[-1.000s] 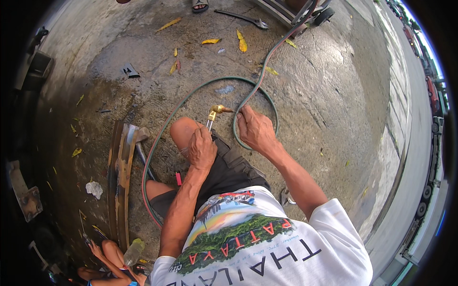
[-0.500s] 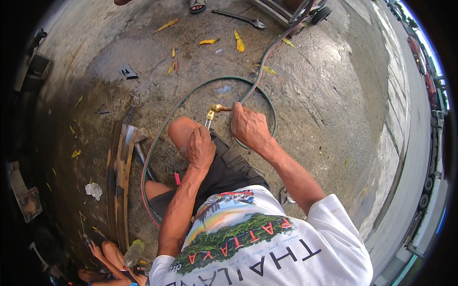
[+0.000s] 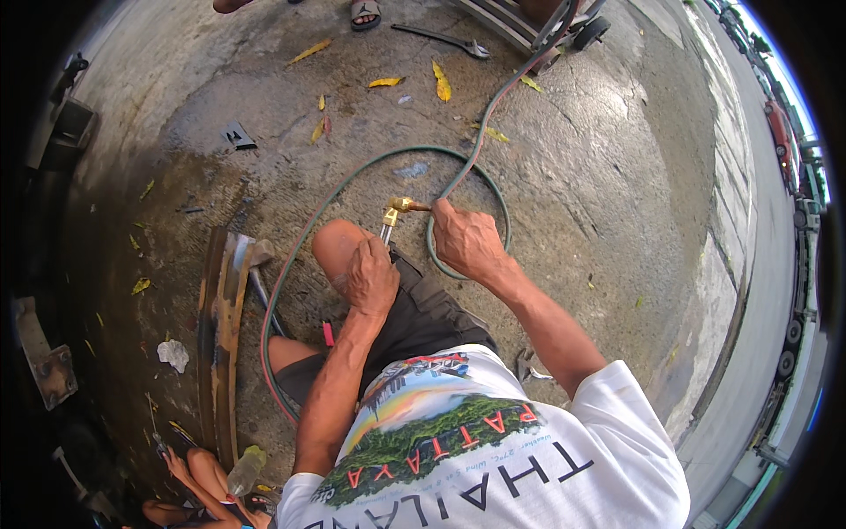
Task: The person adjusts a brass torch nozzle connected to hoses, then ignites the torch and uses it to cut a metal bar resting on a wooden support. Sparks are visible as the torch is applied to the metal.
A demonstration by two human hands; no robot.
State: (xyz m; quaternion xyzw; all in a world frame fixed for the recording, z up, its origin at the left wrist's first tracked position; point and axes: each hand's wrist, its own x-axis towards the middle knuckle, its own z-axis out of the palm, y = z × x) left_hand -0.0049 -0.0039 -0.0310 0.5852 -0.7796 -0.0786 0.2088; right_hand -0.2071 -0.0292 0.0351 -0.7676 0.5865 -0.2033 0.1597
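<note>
My left hand [image 3: 370, 275] is closed around the tubes of a cutting torch [image 3: 389, 220], just above my bent knee. The torch's brass head points to the right. At its copper-coloured tip, my right hand [image 3: 471, 240] is closed with the fingers pinched at the tip's end; whether they hold anything else there is hidden. A twin red and green hose [image 3: 388, 152] loops over the ground around both hands and passes down beside my left arm. The rest of the torch is hidden under my left hand and forearm.
Long rusty metal bars [image 3: 231, 326] and a hammer [image 3: 262, 264] lie to the left. An adjustable wrench [image 3: 449, 40] and a wheeled cart [image 3: 529, 26] are at the far side. Another person [image 3: 207, 489] sits at lower left; a sandalled foot [image 3: 364, 13] shows at the top.
The right hand has shifted very slightly at the torch tip. Both hands keep their hold, and the torch stays in nearly the same place.
</note>
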